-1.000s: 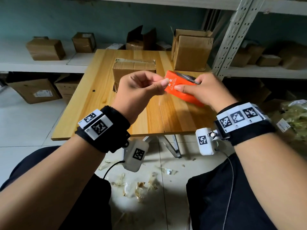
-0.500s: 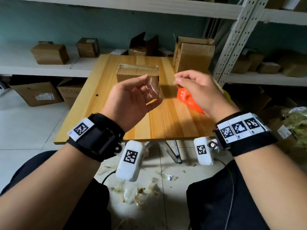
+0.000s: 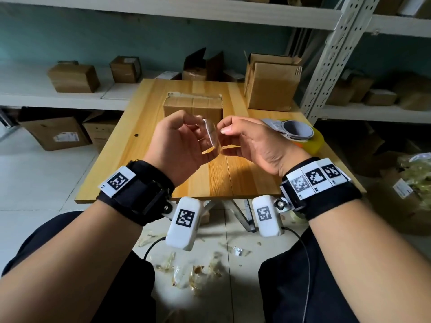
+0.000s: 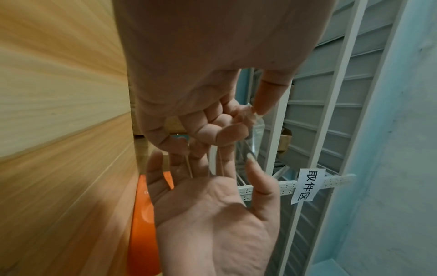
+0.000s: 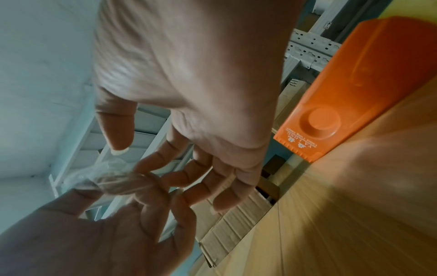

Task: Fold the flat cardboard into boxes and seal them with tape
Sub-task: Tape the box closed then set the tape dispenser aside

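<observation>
Both hands are hovering above the counter (image 3: pixel 149 159), and the left hand (image 3: pixel 173 145) is pinching a clear strip of tape (image 3: pixel 211 134) between thumb and curled fingers (image 4: pixel 232 131). The right hand (image 3: pixel 254 142) is sitting just beside it, fingers (image 5: pixel 189 173) relaxed and spread, tips meeting the strip, gripping nothing. A sealed cardboard box (image 3: pixel 193 106) is resting on the counter just behind the hands, and the orange tape dispenser (image 5: pixel 350 89) is lying to the right, an open box (image 3: pixel 271 86) standing at the back
</observation>
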`<state>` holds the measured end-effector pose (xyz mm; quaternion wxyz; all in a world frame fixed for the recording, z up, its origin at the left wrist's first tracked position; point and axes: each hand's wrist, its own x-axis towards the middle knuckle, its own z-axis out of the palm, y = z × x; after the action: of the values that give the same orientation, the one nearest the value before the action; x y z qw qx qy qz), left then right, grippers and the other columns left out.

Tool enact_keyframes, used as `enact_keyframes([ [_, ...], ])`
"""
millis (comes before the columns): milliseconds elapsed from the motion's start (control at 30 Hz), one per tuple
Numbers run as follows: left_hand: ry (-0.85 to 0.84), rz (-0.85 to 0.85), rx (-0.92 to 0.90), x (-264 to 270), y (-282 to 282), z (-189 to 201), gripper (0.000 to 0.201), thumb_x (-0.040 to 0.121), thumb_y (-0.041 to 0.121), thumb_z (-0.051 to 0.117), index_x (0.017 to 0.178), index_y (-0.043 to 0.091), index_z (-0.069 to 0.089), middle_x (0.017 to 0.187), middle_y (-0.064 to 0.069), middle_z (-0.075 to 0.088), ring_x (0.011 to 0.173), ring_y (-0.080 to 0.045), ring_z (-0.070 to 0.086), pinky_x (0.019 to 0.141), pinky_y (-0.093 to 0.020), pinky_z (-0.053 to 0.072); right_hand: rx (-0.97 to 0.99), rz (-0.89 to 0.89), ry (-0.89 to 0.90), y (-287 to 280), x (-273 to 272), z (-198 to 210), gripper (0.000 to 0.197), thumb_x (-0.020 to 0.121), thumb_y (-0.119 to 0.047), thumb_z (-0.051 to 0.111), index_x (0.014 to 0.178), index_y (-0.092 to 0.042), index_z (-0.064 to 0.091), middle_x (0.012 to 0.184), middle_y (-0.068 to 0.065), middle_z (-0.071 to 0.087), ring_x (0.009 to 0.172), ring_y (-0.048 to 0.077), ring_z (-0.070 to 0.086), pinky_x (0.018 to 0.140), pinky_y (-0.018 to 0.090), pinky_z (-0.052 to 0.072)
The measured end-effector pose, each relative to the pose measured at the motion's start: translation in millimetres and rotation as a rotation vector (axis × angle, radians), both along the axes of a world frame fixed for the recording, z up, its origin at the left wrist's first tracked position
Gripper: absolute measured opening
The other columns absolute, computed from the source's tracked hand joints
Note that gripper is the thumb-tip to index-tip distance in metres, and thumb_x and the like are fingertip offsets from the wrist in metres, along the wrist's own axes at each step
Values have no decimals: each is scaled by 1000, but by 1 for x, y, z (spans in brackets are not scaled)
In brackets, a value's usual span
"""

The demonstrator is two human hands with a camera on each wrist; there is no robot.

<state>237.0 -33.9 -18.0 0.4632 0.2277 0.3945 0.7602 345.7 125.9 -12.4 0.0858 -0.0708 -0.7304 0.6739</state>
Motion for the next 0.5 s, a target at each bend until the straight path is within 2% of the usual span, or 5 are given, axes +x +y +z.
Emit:
enact_keyframes([
  [133, 55, 33, -21, 1, 1, 0, 10, 87, 20, 43, 78, 17, 48, 79, -5, 47, 72, -19, 49, 81, -40, 45, 9, 13, 40, -2, 0, 2, 22, 93, -21, 58, 111, -12, 65, 108, 15, 65, 105, 30, 62, 103, 63, 47],
  [300, 115, 75, -11, 8, 2, 0, 12, 86, 17, 44, 77, 19, 37, 75, -6, 32, 63, -18, 48, 72, -33, 49, 4, 30, 57, -4, 2, 2, 17, 92, -20, 57, 104, -11, 64, 106, 17, 63, 104, 30, 61, 97, 51, 46],
  [400, 155, 92, -26, 12, 3, 0, 24, 84, 17, 46, 81, 19, 22, 76, -10, 20, 65, -22, 23, 66, -33, 38, 14, 53, 52, -6, 2, 0, 12, 92, -19, 56, 97, -10, 62, 102, 18, 62, 101, 30, 61, 97, 50, 49],
  [433, 169, 97, -33, 11, 4, -1, 26, 83, 17, 46, 82, 18, 20, 74, -9, 21, 67, -24, 19, 65, -35, 35, 16, 54, 46, -6, 2, 0, 10, 92, -19, 56, 93, -12, 62, 99, 16, 62, 99, 29, 61, 96, 49, 49],
  [500, 189, 86, -23, 10, 5, -2, 17, 84, 16, 46, 75, 18, 31, 66, -4, 38, 61, -21, 34, 66, -33, 41, 26, 48, 38, -5, 3, 0, 9, 91, -19, 56, 87, -15, 62, 97, 14, 61, 98, 29, 59, 96, 49, 48],
])
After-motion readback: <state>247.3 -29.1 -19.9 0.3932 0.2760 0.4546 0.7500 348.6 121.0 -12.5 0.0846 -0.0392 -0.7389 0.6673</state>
